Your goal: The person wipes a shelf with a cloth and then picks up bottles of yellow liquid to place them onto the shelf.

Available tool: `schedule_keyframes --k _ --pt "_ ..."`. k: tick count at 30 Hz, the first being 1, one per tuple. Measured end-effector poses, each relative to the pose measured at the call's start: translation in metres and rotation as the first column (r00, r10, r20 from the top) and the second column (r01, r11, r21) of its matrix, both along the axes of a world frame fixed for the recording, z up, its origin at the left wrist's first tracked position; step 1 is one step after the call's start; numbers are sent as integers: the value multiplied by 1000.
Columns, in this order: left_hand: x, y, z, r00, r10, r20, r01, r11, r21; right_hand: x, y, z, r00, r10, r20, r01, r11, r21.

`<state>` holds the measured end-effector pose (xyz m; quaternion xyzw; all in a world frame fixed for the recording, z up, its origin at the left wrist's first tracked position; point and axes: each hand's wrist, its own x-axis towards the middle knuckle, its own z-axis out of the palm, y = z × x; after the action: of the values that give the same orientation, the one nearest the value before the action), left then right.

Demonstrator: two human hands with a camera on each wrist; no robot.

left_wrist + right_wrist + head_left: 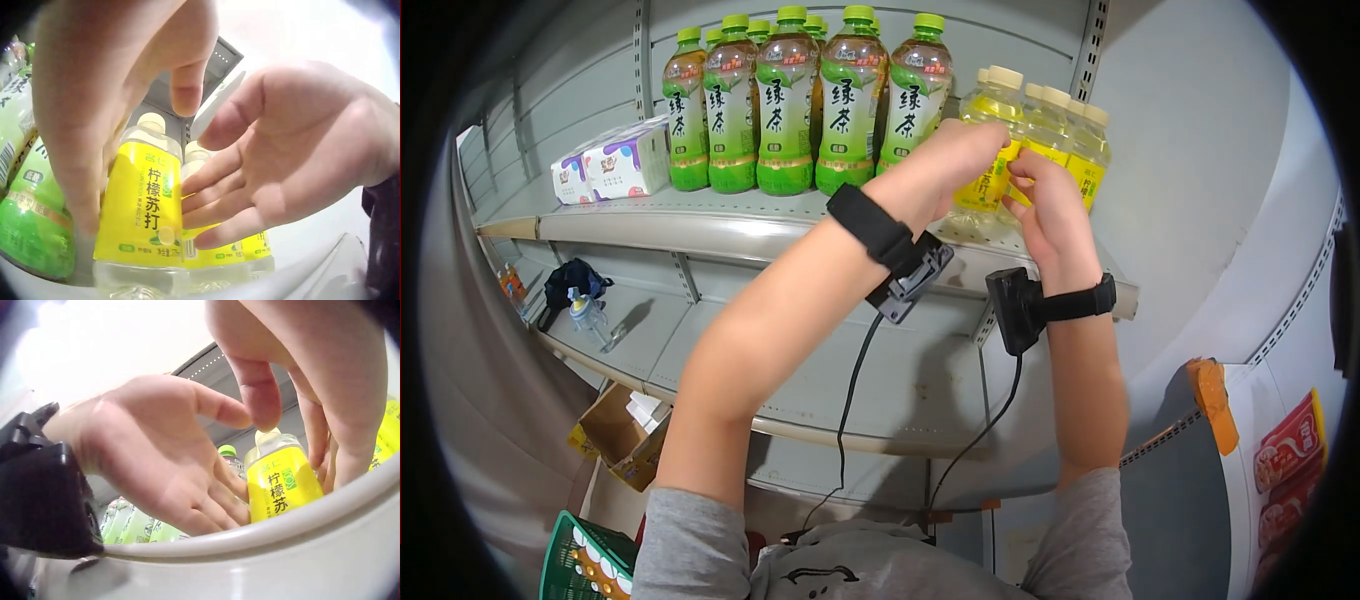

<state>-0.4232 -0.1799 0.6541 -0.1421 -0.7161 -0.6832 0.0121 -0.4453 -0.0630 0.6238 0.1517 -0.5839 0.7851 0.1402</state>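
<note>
A clear lemon soda bottle with a yellow label (144, 206) and a pale cap stands upright at the front of the shelf, between my two hands. My left hand (958, 165) flanks its left side, fingers extended and palm turned inward in the right wrist view. On the other side, my right hand (1055, 205) has its fingertips right at the label's edge, fingers fairly straight in the left wrist view. Neither hand wraps around the bottle. More yellow-labelled bottles (1088, 160) stand just behind and to the right, partly hidden by my right hand.
Rows of green tea bottles (785, 110) stand left of my hands on the upper shelf (740, 235). Tissue packs (615, 165) lie farther left. Below are a pump bottle (588, 318), a cardboard box (615, 425) and a green basket (560, 560). Red packages (1290, 450) sit at right.
</note>
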Motion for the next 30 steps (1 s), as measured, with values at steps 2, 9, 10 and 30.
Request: schedule_keyframes --k 2,9,10,30 --pt "7 -1 -1 999 35 -23 -36 999 -25 12 -2 1 999 25 -29 -25 1000 -15" --pt "24 0 -11 991 12 -132 -13 1000 -7 28 -4 -8 983 68 -171 -61 997 48" --pt "32 0 -10 987 9 -163 -13 1000 -24 27 -3 -10 985 63 -163 -57 997 47" --pt "62 -2 -21 783 -73 -618 245 949 198 74 -14 2 841 119 -527 -108 993 52"
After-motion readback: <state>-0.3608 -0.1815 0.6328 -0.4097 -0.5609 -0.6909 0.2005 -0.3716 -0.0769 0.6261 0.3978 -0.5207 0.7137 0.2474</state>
